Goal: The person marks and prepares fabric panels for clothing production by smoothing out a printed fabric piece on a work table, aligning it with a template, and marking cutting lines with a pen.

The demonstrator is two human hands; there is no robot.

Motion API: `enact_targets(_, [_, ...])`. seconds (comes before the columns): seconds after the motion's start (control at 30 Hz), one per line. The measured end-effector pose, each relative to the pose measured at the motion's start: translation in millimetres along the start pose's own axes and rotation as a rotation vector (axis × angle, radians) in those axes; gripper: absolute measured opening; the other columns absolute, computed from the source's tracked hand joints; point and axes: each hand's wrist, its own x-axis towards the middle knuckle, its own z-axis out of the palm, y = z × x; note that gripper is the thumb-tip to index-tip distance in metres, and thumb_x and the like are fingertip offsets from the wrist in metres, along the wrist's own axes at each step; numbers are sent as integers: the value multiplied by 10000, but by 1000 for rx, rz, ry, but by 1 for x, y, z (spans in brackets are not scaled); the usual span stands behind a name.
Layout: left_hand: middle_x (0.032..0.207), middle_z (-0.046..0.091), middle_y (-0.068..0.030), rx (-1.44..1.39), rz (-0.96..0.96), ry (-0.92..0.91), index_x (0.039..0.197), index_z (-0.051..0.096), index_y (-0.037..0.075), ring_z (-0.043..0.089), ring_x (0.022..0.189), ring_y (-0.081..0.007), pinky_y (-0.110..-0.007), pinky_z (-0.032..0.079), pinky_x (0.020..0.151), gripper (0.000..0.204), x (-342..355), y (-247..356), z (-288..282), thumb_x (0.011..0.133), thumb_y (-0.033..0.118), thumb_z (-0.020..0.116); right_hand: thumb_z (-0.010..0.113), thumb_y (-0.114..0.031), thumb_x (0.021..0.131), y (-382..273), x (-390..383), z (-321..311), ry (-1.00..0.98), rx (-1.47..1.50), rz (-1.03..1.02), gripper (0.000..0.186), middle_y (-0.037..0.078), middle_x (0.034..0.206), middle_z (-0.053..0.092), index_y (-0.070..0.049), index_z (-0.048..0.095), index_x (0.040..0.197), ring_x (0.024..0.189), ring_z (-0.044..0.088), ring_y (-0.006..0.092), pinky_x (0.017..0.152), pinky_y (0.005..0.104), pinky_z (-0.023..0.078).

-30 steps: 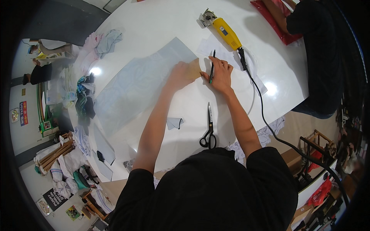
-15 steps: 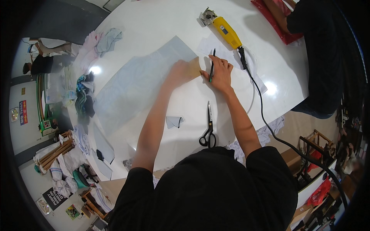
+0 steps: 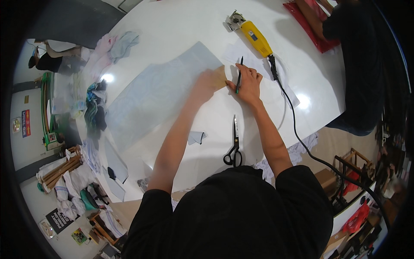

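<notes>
A large piece of light blue fabric [image 3: 159, 84] lies spread on the white table. My left hand [image 3: 205, 86] rests at its right end, on a small brown card-like piece [image 3: 221, 77]; its fingers are smeared by motion. Just right of that piece, my right hand [image 3: 249, 84] holds a dark pencil [image 3: 239, 75] with a green end between thumb and fingers, its tip pointing away from me. Black-handled scissors [image 3: 236, 140] lie nearer to me, blades pointing away. A small blue fabric scrap [image 3: 196, 137] sits beside my left forearm.
A yellow electric rotary cutter [image 3: 255, 38] lies beyond my right hand, its black cable [image 3: 297, 134] running along the right side. White paper [image 3: 284, 73] lies under it. Crumpled cloths [image 3: 95, 103] line the left edge. Another person [image 3: 358, 64] stands at the right with red material [image 3: 308, 26].
My left hand has slid slightly to the right and nearer to me. The right hand stays almost in place, with the pencil still in it. The whole view has shifted a little.
</notes>
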Motion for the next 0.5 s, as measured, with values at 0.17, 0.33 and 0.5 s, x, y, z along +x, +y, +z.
enact_targets(0.17, [1228, 536, -215, 107, -81, -48, 1179, 613, 85, 509, 1160, -421, -481, 459, 985, 410, 0, 38, 12, 785, -27, 613, 784, -357, 772, -5, 2, -6, -53, 8, 37, 729, 88, 1375, 561, -82, 498, 1383, 1273, 449, 291, 1087, 430, 251])
enact_targets(0.33, [1194, 517, -266, 193, -156, 33, 1205, 569, 120, 474, 1172, -500, -557, 474, 924, 424, -5, 68, 21, 800, -3, 579, 787, -314, 761, 5, 1, 3, -21, 67, -8, 720, 94, 1311, 585, -73, 497, 1375, 1234, 463, 307, 1093, 425, 244])
enact_targets(0.5, [1423, 373, -360, 228, -238, -97, 1407, 429, 34, 388, 1329, -534, -632, 470, 971, 647, -5, 77, 25, 832, 200, 673, 641, -61, 819, 28, 6, 2, 89, 345, -88, 602, 159, 1318, 544, -48, 462, 1394, 1175, 491, 320, 1021, 438, 379])
